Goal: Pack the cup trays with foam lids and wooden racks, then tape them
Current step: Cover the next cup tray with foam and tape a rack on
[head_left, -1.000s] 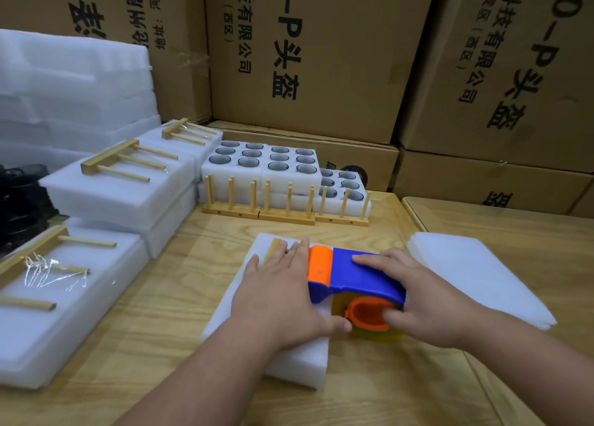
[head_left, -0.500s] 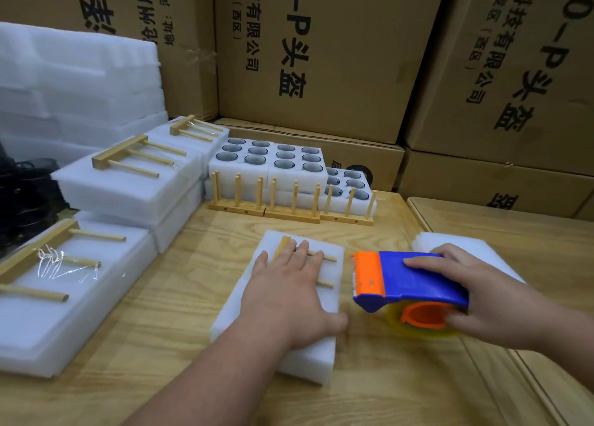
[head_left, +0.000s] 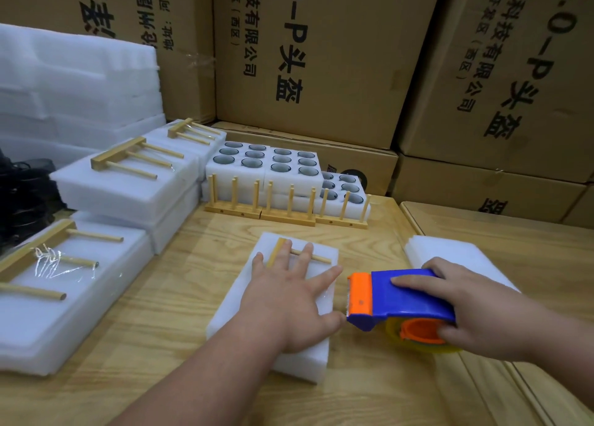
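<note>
A white foam-covered tray [head_left: 321, 358] lies on the wooden table in front of me, with a wooden rack [head_left: 318, 259] flat on its top. My left hand [head_left: 291, 300] presses down on the tray, fingers spread over the rack. My right hand [head_left: 475, 313] grips a blue and orange tape dispenser [head_left: 395, 300] just right of the tray; its orange blade end is beside my left thumb. Open cup trays [head_left: 266, 165] with cups in their holes stand at the back, and upright wooden racks [head_left: 286, 205] stand before them.
Packed foam trays with racks on top [head_left: 128, 181] are stacked at the left. A pile of foam lids [head_left: 450, 252] lies behind the dispenser. Foam sheets [head_left: 74, 81] tower at the far left. Cardboard boxes [head_left: 321, 55] wall the back. A table seam runs on the right.
My right hand drew the tape dispenser off the tray's top to the right, then brought it back close to the tray's right side. My left hand stayed pressing on the tray.
</note>
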The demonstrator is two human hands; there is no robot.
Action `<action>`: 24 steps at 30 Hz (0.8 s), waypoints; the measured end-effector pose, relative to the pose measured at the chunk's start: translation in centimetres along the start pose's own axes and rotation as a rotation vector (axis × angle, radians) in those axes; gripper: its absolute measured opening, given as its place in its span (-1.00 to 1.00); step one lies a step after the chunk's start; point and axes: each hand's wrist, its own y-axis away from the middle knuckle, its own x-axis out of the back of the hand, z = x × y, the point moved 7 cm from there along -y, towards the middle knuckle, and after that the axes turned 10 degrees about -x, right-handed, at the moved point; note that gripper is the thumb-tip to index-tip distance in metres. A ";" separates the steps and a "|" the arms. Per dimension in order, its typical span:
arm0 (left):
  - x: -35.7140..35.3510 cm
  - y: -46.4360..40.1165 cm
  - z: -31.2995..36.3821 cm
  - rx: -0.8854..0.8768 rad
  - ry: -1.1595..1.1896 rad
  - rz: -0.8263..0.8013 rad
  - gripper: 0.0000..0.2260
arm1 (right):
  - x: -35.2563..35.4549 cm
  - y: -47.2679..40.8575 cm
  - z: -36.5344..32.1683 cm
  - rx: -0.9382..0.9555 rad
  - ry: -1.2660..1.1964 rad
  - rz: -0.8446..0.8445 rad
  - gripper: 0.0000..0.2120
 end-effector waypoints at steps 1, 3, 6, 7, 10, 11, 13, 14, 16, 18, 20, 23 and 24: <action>0.0 -0.1 0.1 -0.005 -0.007 -0.007 -0.28 | 0.0 -0.3 -0.5 0.001 0.015 -0.020 -0.32; 0.0 -0.2 0.1 -0.001 -0.012 -0.019 -0.26 | 0.3 -0.8 -1.6 -0.001 0.047 -0.052 -0.29; -0.1 -0.2 0.0 0.007 -0.027 -0.028 -0.25 | 1.1 -1.6 -3.2 -0.019 0.089 -0.100 -0.26; -0.2 -0.2 0.0 0.007 -0.028 -0.028 -0.24 | 1.5 -1.7 -3.7 -0.022 0.112 -0.105 -0.27; -0.2 -0.1 0.1 0.007 -0.017 -0.026 -0.20 | 3.1 -2.4 -4.9 -0.031 0.190 -0.105 -0.30; -0.2 -0.1 0.1 0.007 -0.014 -0.027 -0.19 | 3.5 -2.6 -5.4 -0.032 0.211 -0.110 -0.31; -0.2 0.0 0.2 0.008 -0.011 -0.027 -0.17 | 4.0 -3.1 -6.1 -0.041 0.232 -0.140 -0.33; -0.1 0.0 0.2 0.008 -0.011 -0.027 -0.17 | 4.3 -3.3 -6.4 -0.053 0.231 -0.165 -0.34; -0.1 0.0 0.3 0.006 -0.006 -0.024 -0.16 | 4.6 -3.7 -6.7 -0.084 0.226 -0.218 -0.37; 0.0 0.0 0.3 0.004 -0.002 -0.025 -0.15 | 4.8 -4.2 -6.9 -0.107 0.225 -0.271 -0.39; 0.0 0.0 0.4 0.003 -0.003 -0.033 -0.14 | 4.9 -5.0 -7.2 -0.127 0.217 -0.338 -0.41; 0.1 0.0 0.4 0.003 -0.006 -0.037 -0.15 | 5.1 -6.2 -7.6 -0.140 0.199 -0.440 -0.41; 0.1 0.0 0.5 0.004 -0.005 -0.035 -0.15 | 5.1 -6.6 -7.7 -0.132 0.204 -0.463 -0.41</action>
